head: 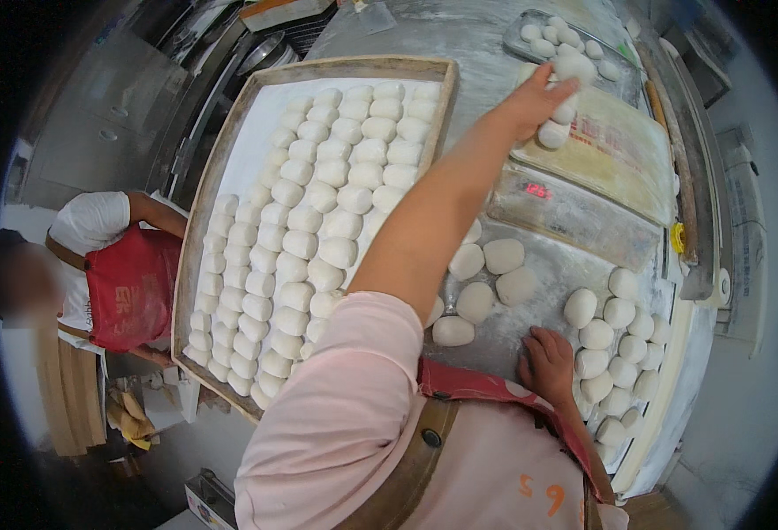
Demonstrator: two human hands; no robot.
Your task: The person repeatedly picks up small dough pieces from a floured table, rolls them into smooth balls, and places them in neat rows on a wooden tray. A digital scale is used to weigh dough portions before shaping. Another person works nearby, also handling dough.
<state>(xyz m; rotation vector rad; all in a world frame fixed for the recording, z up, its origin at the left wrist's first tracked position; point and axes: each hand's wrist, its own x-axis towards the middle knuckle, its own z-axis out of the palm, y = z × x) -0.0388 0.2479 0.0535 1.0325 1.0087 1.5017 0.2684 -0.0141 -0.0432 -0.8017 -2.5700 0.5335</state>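
My left hand point(540, 99) reaches across to the far side of the bench, fingers around a white dough ball point(574, 68). Just below it, more dough balls point(553, 134) sit on a yellowish, flour-dusted board or cover with red writing point(617, 142). In front of that is a digital scale point(571, 212) with a lit red display. My right hand point(548, 364) rests on the floured metal worktop point(495, 348) near my apron, its palm hidden. It lies between loose dough pieces point(475, 303) on the left and a group of dough balls point(596, 334) on the right.
A large wooden-rimmed tray point(356, 65) holds rows of shaped dough point(331, 172) on my left. A co-worker in a red apron point(134, 288) stands beyond it. A metal tray point(515, 43) with dough balls is at the back. A rolling pin point(656, 105) lies along the right edge.
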